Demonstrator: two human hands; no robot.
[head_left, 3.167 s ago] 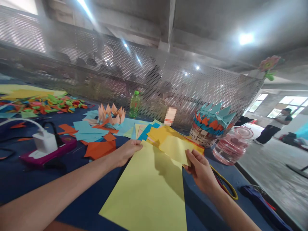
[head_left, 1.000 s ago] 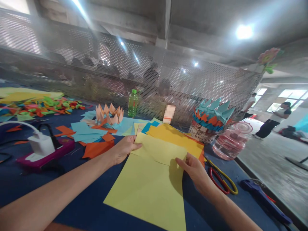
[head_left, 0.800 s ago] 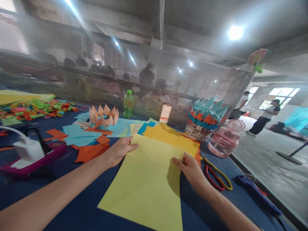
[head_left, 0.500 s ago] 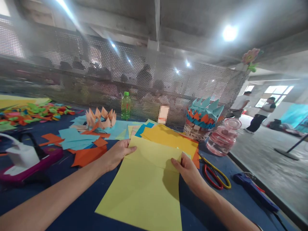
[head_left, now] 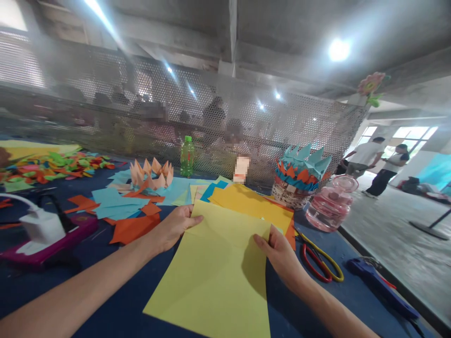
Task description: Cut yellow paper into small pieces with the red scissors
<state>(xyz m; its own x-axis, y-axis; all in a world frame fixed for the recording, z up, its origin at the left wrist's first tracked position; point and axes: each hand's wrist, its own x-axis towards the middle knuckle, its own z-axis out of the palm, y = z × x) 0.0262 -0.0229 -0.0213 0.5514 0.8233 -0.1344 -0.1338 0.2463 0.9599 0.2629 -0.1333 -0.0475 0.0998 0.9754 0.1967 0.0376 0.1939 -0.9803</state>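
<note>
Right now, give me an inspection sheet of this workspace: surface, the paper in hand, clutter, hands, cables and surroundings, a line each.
Surface: dark blue tabletop, largely strewn with paper beyond the hands.
Job's things: pale yellow paper; its layers are hard to tell apart.
Clutter: peach pointed paper ring, colourful scrap heap, green-capped bottle, pink jug, scissors, blue tool, probably a glue gun.
Hands: left hand and right hand grip the paper near its far corners.
Cables: white cable runs to a white adapter on a magenta power strip, left.
Surroundings: perforated screen behind the table; two standing people at right.
</note>
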